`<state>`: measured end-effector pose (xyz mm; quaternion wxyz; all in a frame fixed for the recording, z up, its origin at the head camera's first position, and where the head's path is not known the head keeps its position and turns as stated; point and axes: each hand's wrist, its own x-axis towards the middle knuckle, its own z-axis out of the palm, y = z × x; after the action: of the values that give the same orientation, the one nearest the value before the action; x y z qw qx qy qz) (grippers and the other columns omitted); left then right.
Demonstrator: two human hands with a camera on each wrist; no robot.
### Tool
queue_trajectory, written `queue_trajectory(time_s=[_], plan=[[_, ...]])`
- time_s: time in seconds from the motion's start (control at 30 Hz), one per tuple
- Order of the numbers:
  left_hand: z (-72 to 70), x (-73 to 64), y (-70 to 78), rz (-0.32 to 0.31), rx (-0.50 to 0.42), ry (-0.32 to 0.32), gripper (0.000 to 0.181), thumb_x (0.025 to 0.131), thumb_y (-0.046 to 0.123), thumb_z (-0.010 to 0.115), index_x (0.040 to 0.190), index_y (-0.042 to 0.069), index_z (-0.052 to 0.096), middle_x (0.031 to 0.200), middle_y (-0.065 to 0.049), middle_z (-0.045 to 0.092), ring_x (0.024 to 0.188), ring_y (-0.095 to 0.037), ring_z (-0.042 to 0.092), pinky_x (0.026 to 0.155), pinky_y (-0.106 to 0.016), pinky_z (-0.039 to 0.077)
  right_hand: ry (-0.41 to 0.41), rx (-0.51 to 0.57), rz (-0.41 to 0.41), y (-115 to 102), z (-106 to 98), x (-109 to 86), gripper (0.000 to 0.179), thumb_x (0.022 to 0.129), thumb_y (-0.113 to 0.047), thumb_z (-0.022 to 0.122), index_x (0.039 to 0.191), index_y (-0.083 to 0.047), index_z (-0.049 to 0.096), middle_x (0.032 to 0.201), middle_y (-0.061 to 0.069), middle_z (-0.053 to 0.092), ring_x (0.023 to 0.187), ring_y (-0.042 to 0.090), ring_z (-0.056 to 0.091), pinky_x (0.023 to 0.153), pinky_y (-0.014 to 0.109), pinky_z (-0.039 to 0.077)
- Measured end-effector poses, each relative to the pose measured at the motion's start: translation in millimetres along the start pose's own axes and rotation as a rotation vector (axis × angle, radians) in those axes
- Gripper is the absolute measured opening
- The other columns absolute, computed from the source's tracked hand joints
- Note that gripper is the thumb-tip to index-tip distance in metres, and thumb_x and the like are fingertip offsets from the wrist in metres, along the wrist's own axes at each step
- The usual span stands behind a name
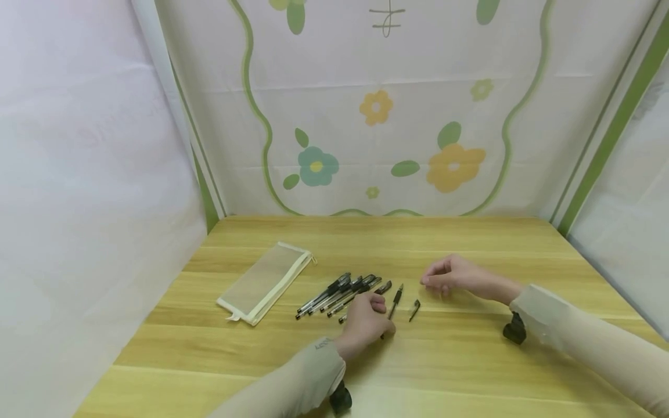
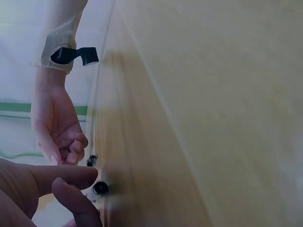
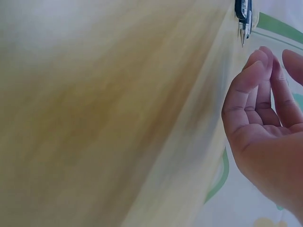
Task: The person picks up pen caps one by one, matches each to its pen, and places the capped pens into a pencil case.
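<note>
An uncapped black gel pen slants on the wooden table, tip pointing away from me. My left hand holds it near its rear end, the thumb crossing over it. In the left wrist view the round pen end shows between thumb and finger; the exact contact is partly hidden. A loose black pen cap lies just right of the pen. My right hand hovers farther right, fingers loosely bent, holding nothing. Several capped black pens lie side by side left of my left hand, which partly covers them.
A flat, translucent zip pouch with cream edges lies at the left of the table. Behind the table hangs a white cloth printed with flowers. White sheets stand at both sides.
</note>
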<state>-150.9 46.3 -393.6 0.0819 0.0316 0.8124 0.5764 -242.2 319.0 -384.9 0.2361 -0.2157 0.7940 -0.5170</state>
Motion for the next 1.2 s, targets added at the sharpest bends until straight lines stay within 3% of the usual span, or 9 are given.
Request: queue_trajectory(time_s=[0.17,0.47,0.67,0.9,1.2], plan=[[-9.6,0.1,-3.6,0.049,-0.009,-0.027,0.041,0.064,-0.011,0.082,0.101,-0.001,0.070,0.085,-0.003,0.067,0.074,-0.011,0.060,0.068,-0.027,0.054,-0.001,0.002,0.000,3.4,0.4,-1.6,0.023,0.093,-0.017,0.069,0.105,0.003,0.070,0.091,0.026,0.066,0.072,0.026,0.062,0.063,0.034,0.056],[-18.4,1.0,-6.7,0.064,0.048,-0.029,0.028,0.066,-0.008,0.084,0.090,-0.001,0.070,0.074,-0.001,0.067,0.066,-0.011,0.063,0.066,-0.026,0.055,-0.029,-0.029,-0.018,6.4,1.9,-3.6,0.024,0.085,-0.008,0.077,0.105,0.004,0.069,0.093,0.022,0.069,0.073,0.029,0.064,0.059,0.034,0.056],[-23.7,0.6,-5.9,0.125,0.094,-0.029,0.024,0.071,-0.006,0.083,0.092,-0.003,0.071,0.076,-0.001,0.067,0.068,-0.009,0.063,0.063,-0.024,0.054,-0.041,-0.036,-0.016,5.9,2.0,-5.4,0.024,0.085,-0.008,0.077,0.104,0.005,0.069,0.094,0.022,0.069,0.075,0.030,0.064,0.059,0.033,0.056],[-31.4,0.3,-2.9,0.143,0.167,-0.024,0.020,0.076,-0.001,0.080,0.095,-0.001,0.072,0.076,0.003,0.067,0.069,-0.008,0.062,0.063,-0.025,0.053,-0.046,-0.051,-0.018,4.1,1.4,-7.8,0.023,0.086,-0.011,0.076,0.104,0.003,0.069,0.094,0.021,0.069,0.074,0.030,0.064,0.059,0.035,0.056],[-41.1,1.0,-5.2,0.169,0.137,-0.042,0.017,0.081,-0.003,0.074,0.097,-0.006,0.072,0.076,0.000,0.067,0.061,-0.011,0.061,0.061,-0.028,0.054,-0.041,-0.041,-0.012,6.1,0.8,-8.7,0.021,0.088,-0.011,0.075,0.104,0.001,0.070,0.094,0.021,0.069,0.073,0.027,0.063,0.059,0.031,0.055]])
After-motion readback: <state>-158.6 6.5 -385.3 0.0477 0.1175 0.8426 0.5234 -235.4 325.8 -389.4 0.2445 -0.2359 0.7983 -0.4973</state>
